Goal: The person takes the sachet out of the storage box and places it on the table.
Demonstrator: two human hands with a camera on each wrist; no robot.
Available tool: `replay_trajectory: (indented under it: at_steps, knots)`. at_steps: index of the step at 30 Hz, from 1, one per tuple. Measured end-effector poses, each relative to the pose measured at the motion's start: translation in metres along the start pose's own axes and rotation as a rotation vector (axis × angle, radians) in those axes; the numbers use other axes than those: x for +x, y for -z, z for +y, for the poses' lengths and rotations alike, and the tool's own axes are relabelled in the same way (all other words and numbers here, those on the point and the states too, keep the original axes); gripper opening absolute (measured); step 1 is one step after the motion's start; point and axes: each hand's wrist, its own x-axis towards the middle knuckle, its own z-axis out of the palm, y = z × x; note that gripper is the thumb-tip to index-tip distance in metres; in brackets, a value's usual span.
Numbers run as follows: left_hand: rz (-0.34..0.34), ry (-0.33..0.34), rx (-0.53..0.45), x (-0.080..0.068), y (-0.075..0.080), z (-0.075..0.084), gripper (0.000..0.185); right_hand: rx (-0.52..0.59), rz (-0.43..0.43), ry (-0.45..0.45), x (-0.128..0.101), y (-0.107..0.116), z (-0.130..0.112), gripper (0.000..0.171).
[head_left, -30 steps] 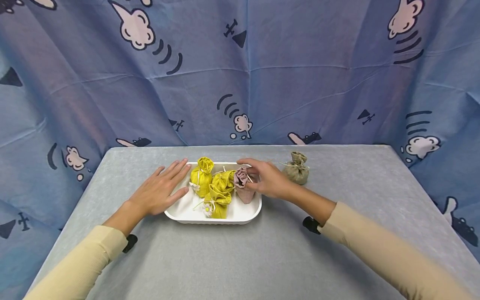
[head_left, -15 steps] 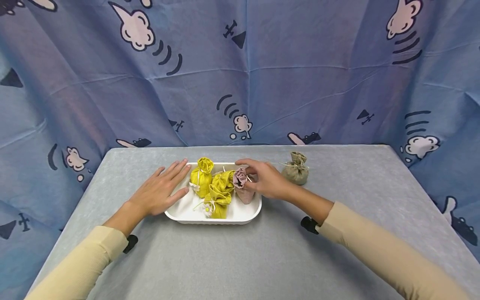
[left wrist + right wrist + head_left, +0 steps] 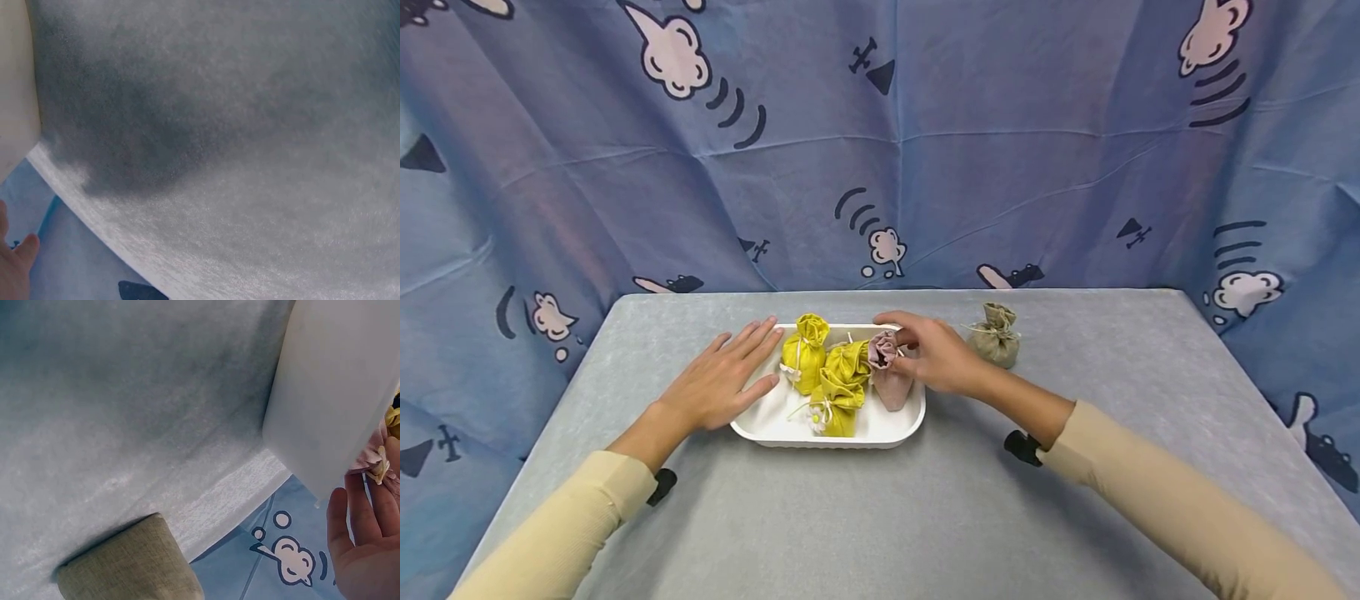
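The head view takes in the whole scene: a white oval plastic tray (image 3: 760, 423) near the middle of the grey felt-covered tabletop (image 3: 880, 517), with four small drawstring pouches in it. Three are yellow fabric pouches (image 3: 805, 354), bunched together at the tray's centre, and one is a small pink fabric pouch (image 3: 889, 375) at the tray's right end. A fifth one, an olive-grey fabric pouch (image 3: 995, 337), stands alone on the tabletop to the right of the tray, near the back edge.

The right hand (image 3: 936, 357) is at the pink pouch, its thumb and fingertips closed on the gathered neck. The left hand (image 3: 718, 382) lies flat, fingers straight and slightly spread, with the fingertips over the tray's left rim and nothing held.

The right wrist view gives what the head view cannot: the tray's smooth white outer wall (image 3: 337, 387) from close by, the olive-grey pouch (image 3: 125, 562) from below at the lower edge, and the fingers (image 3: 359, 537) beside a bit of pink fabric and cream cord (image 3: 379, 469). The left wrist view shows little beyond grey tabletop (image 3: 237, 137) and a fingertip (image 3: 19, 262) at the lower left corner.

A blue cartoon-printed cloth backdrop (image 3: 880, 150) hangs behind the tabletop.
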Motion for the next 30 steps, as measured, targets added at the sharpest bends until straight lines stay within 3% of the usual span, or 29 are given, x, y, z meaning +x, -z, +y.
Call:
replay_trajectory:
  at_steps: [14,30]
  knots:
    - [-0.015,0.003,-0.007,0.000,0.002,0.001,0.070,-0.009,-0.004,0.053,-0.006,0.019,-0.016,0.061]
    - [-0.004,0.000,-0.006,-0.001,0.002,0.000,0.070,-0.128,0.132,0.169,-0.016,0.065,-0.029,0.054]
